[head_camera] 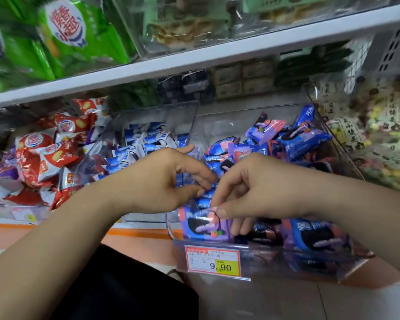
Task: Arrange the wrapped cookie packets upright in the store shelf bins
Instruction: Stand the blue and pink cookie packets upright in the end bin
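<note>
Front row being built in the clear bin (217, 244): one blue-pink cookie packet (203, 225) is being stood upright at the front wall, pinched by the right hand (252, 190). Left hand (169, 181) is curled loosely over the packets beside it; grip can't be told. Loose pile (282, 139) behind is left unsorted — judged early stage, mostly undone.

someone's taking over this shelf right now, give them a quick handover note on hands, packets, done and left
Left hand: over the front of the clear bin, fingers curled among blue packets; grip unclear.
Right hand: pinching the top edge of a pink-and-blue packet standing at the bin's front left.
Done: a few packets upright along the front wall.
Left: the loose pile behind lies jumbled; stand those up. The middle bin also looks untidy.
</note>
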Tool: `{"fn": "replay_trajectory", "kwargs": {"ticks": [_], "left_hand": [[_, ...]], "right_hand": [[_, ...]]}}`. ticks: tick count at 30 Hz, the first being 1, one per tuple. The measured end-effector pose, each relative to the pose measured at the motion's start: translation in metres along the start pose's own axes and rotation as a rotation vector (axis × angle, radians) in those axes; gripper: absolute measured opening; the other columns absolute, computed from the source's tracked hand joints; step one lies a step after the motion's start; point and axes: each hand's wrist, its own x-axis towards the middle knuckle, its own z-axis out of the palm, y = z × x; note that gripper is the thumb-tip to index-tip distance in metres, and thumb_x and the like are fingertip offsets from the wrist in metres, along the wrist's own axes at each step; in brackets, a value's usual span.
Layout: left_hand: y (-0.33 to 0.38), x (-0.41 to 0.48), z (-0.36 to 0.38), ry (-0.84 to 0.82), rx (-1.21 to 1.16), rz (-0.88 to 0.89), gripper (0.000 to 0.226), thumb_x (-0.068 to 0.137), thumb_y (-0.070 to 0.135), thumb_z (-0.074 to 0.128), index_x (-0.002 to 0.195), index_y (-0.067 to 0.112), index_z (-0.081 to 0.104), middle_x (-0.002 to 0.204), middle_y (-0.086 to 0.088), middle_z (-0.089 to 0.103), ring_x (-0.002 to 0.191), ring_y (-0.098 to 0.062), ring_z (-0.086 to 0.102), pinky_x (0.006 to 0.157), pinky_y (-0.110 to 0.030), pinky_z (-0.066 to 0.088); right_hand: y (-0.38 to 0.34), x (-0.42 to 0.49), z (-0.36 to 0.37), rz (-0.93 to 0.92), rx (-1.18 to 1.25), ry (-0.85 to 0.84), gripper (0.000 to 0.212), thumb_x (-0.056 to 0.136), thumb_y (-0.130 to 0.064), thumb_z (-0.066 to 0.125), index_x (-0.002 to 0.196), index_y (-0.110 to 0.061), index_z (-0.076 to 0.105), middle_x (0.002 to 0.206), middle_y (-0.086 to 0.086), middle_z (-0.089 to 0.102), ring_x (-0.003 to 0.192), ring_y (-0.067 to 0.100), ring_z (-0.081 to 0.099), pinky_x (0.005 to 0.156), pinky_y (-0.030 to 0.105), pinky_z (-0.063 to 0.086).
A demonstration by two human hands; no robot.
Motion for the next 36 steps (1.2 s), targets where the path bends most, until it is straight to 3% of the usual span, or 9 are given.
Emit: {"fn": "replay_trajectory", "kwargs": {"ticks": [7, 13, 16, 20, 22, 24, 28, 32, 36], "left_hand": [[-0.001, -0.003, -0.001, 0.010, 0.017, 0.016, 0.025, 0.093, 0.005, 0.070, 0.109, 0.022, 0.077, 0.100, 0.015, 0.077, 0.099, 0.000, 0.071, 0.126, -0.034, 0.019], [0.001, -0.004, -0.001, 0.028, 0.049, -0.001, 0.025, 0.092, 0.007, 0.070, 0.107, 0.024, 0.078, 0.101, 0.015, 0.077, 0.112, -0.011, 0.069, 0.123, -0.016, 0.014], [0.001, -0.004, -0.001, 0.026, 0.019, 0.015, 0.024, 0.092, 0.008, 0.070, 0.108, 0.025, 0.079, 0.100, 0.017, 0.077, 0.105, -0.005, 0.070, 0.125, -0.021, 0.017], [0.005, -0.006, -0.002, 0.068, 0.024, -0.014, 0.032, 0.092, 0.000, 0.067, 0.111, 0.024, 0.078, 0.108, 0.014, 0.077, 0.121, -0.004, 0.057, 0.113, -0.001, 0.016], [0.002, -0.004, -0.002, 0.065, 0.004, -0.010, 0.029, 0.093, 0.002, 0.068, 0.110, 0.023, 0.078, 0.107, 0.012, 0.077, 0.115, -0.007, 0.064, 0.118, -0.009, 0.022], [0.005, 0.000, -0.006, 0.014, -0.005, -0.001, 0.019, 0.092, 0.011, 0.073, 0.108, 0.021, 0.077, 0.101, 0.011, 0.076, 0.101, -0.005, 0.070, 0.115, -0.024, 0.037], [0.017, 0.005, -0.024, -0.118, 0.079, 0.037, 0.012, 0.085, 0.032, 0.083, 0.086, 0.023, 0.076, 0.085, 0.012, 0.071, 0.079, 0.001, 0.067, 0.073, -0.016, 0.048], [0.017, 0.018, -0.024, -0.455, 0.254, 0.024, 0.028, 0.076, 0.053, 0.079, 0.077, 0.025, 0.076, 0.075, 0.010, 0.069, 0.076, -0.013, 0.065, 0.069, -0.028, 0.050], [0.017, 0.036, -0.008, -0.734, 0.544, 0.008, 0.041, 0.075, 0.060, 0.076, 0.112, 0.043, 0.074, 0.097, 0.020, 0.072, 0.090, -0.007, 0.065, 0.080, -0.029, 0.054]], "right_hand": [[-0.002, -0.003, 0.003, 0.021, -0.140, -0.059, 0.006, 0.092, -0.001, 0.071, 0.089, -0.005, 0.075, 0.074, 0.018, 0.074, 0.071, 0.028, 0.076, 0.069, 0.038, 0.064], [-0.004, -0.004, 0.009, -0.016, -0.367, -0.029, 0.006, 0.087, -0.009, 0.077, 0.086, -0.014, 0.079, 0.076, 0.000, 0.077, 0.070, 0.011, 0.074, 0.076, 0.032, 0.062], [-0.005, -0.003, 0.004, -0.035, -0.507, 0.134, 0.007, 0.087, -0.016, 0.078, 0.085, -0.023, 0.079, 0.073, -0.013, 0.074, 0.069, -0.001, 0.069, 0.076, 0.025, 0.058], [-0.005, -0.006, -0.014, -0.086, -0.603, 0.343, 0.011, 0.086, -0.016, 0.076, 0.085, -0.027, 0.078, 0.073, -0.016, 0.073, 0.072, -0.003, 0.067, 0.076, 0.024, 0.058], [-0.003, -0.005, -0.016, -0.078, -0.579, 0.329, 0.010, 0.084, -0.017, 0.077, 0.083, -0.026, 0.078, 0.073, -0.016, 0.073, 0.071, -0.004, 0.066, 0.073, 0.020, 0.057], [0.000, -0.004, -0.013, -0.055, -0.498, 0.264, 0.010, 0.084, -0.016, 0.078, 0.080, -0.024, 0.077, 0.068, -0.019, 0.071, 0.064, -0.005, 0.065, 0.063, 0.013, 0.052], [0.000, -0.002, -0.017, -0.047, -0.436, 0.234, 0.013, 0.085, -0.012, 0.075, 0.078, -0.024, 0.076, 0.066, -0.017, 0.070, 0.060, -0.004, 0.065, 0.057, 0.011, 0.047], [0.005, -0.001, -0.019, -0.033, -0.483, 0.242, 0.014, 0.081, -0.010, 0.070, 0.076, -0.022, 0.074, 0.068, -0.016, 0.071, 0.062, 0.000, 0.065, 0.063, 0.024, 0.057], [0.008, -0.002, -0.020, -0.035, -0.484, 0.234, 0.014, 0.081, -0.010, 0.069, 0.076, -0.023, 0.072, 0.069, -0.015, 0.071, 0.063, -0.001, 0.065, 0.065, 0.026, 0.058]]}}
